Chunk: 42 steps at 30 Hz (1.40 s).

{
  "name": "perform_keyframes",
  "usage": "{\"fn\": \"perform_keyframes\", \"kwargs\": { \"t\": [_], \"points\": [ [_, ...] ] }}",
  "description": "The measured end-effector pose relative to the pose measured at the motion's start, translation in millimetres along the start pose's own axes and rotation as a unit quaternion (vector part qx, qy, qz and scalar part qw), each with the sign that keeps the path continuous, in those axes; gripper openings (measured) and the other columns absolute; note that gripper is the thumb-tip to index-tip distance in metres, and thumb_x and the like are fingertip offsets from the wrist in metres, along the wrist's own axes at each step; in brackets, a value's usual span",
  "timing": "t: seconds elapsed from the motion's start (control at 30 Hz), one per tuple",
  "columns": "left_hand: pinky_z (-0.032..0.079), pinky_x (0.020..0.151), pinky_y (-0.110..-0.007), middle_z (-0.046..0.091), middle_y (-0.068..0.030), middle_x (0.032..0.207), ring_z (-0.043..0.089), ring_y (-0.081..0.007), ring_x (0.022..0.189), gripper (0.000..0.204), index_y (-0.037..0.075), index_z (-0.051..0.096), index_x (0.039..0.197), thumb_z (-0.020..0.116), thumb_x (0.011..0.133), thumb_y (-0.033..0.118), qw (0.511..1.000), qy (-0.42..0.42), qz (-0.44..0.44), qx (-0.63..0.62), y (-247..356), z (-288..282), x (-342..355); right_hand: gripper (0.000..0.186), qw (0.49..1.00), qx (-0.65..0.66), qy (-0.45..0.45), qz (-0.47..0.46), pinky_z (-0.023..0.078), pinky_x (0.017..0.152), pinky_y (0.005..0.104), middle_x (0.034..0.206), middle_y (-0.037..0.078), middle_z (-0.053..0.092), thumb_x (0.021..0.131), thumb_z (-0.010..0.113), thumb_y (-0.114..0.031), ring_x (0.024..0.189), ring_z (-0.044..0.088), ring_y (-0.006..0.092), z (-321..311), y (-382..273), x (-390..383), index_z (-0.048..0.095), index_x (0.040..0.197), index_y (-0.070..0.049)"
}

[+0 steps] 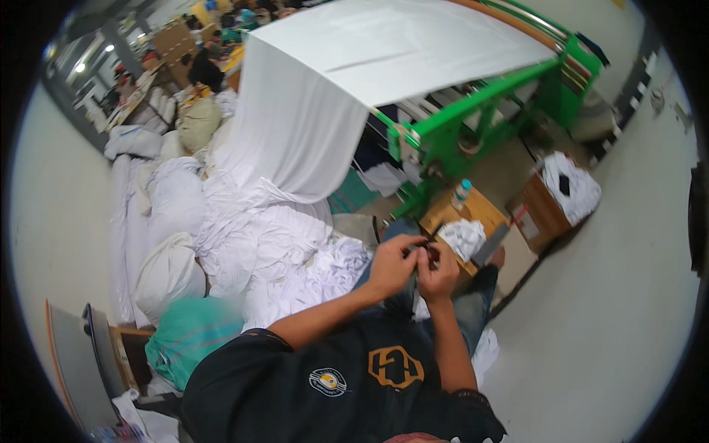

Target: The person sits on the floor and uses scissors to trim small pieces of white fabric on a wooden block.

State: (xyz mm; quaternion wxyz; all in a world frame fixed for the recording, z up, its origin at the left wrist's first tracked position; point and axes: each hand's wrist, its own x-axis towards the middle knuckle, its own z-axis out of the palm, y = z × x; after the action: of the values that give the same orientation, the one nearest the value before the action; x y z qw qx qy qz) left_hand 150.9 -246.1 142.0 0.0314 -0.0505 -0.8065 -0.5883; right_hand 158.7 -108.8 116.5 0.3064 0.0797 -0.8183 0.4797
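Note:
My left hand (394, 264) and my right hand (438, 272) meet above my lap, with fingers bent and pinched close together. A small dark thing shows between the fingertips, too small and too covered to name. Just beyond my hands, crumpled white cloth (463, 238) lies on a low wooden stool or box (481, 211). A clear bottle with a blue cap (461, 193) stands at its far side. A flat grey piece (492, 245) leans by its right edge, with a thin red part (520, 215) near it.
White fabric (306, 122) hangs from a green-framed machine (480, 107) into a large heap (258, 236) at my left. A green sack (193, 336) and a white sack (168, 279) sit near the left wall. To the right stands a cardboard box (538, 214) with white cloth.

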Motion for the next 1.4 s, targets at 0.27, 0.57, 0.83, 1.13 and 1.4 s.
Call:
{"fn": "perform_keyframes", "kwargs": {
  "t": [0.27, 0.57, 0.83, 1.13, 1.4],
  "points": [
    [0.055, 0.071, -0.028, 0.081, -0.0094, 0.098, 0.070, -0.0097, 0.080, 0.031, -0.003, 0.077, 0.123, 0.074, 0.095, 0.009, 0.990, -0.034, -0.097, -0.099, 19.4, -17.0, 13.6, 0.014, 0.996, 0.085, 0.007, -0.027, 0.048, 0.071, 0.0391, 0.081, 0.011, 0.063, 0.086, 0.074, -0.002, 0.071, 0.061, 0.0291, -16.5, -15.6, 14.2, 0.071, 0.100, -0.002],
    [0.056, 0.073, -0.030, 0.080, -0.0103, 0.099, 0.071, -0.0135, 0.083, 0.028, -0.002, 0.077, 0.121, 0.074, 0.094, 0.004, 0.998, -0.027, -0.030, -0.047, 18.0, -14.6, 11.2, 0.016, 0.998, 0.046, 0.028, -0.025, 0.052, 0.075, 0.0406, 0.092, 0.012, 0.069, 0.086, 0.077, -0.001, 0.082, 0.066, 0.0302, -16.6, -12.4, 12.4, 0.070, 0.101, -0.002],
    [0.056, 0.077, -0.035, 0.077, -0.0138, 0.111, 0.073, -0.0235, 0.088, 0.028, 0.000, 0.076, 0.121, 0.070, 0.094, 0.002, 0.998, -0.016, 0.050, 0.020, 33.8, -5.3, 0.4, 0.010, 1.000, -0.011, -0.017, -0.019, 0.048, 0.075, 0.0462, 0.092, 0.016, 0.066, 0.094, 0.072, -0.008, 0.081, 0.061, 0.0397, -14.6, 2.6, 4.6, 0.064, 0.098, -0.002],
    [0.056, 0.079, -0.035, 0.077, -0.0148, 0.108, 0.074, -0.0262, 0.090, 0.030, 0.000, 0.076, 0.120, 0.072, 0.091, 0.000, 0.994, -0.023, 0.080, 0.076, 35.2, -9.2, 5.6, 0.009, 0.996, -0.061, -0.043, -0.040, 0.045, 0.072, 0.0486, 0.091, 0.017, 0.063, 0.096, 0.067, -0.009, 0.079, 0.058, 0.0417, -17.1, 0.7, 9.3, 0.062, 0.100, -0.003],
    [0.057, 0.078, -0.036, 0.078, -0.0145, 0.106, 0.075, -0.0257, 0.087, 0.026, 0.000, 0.078, 0.116, 0.074, 0.090, 0.002, 0.994, -0.017, 0.084, 0.062, 39.2, -5.1, 2.5, 0.013, 0.993, 0.039, -0.067, 0.085, 0.049, 0.069, 0.0472, 0.082, 0.019, 0.064, 0.104, 0.060, -0.012, 0.074, 0.062, 0.0405, -14.2, 6.3, -1.1, 0.062, 0.096, -0.001]
  ]
}}
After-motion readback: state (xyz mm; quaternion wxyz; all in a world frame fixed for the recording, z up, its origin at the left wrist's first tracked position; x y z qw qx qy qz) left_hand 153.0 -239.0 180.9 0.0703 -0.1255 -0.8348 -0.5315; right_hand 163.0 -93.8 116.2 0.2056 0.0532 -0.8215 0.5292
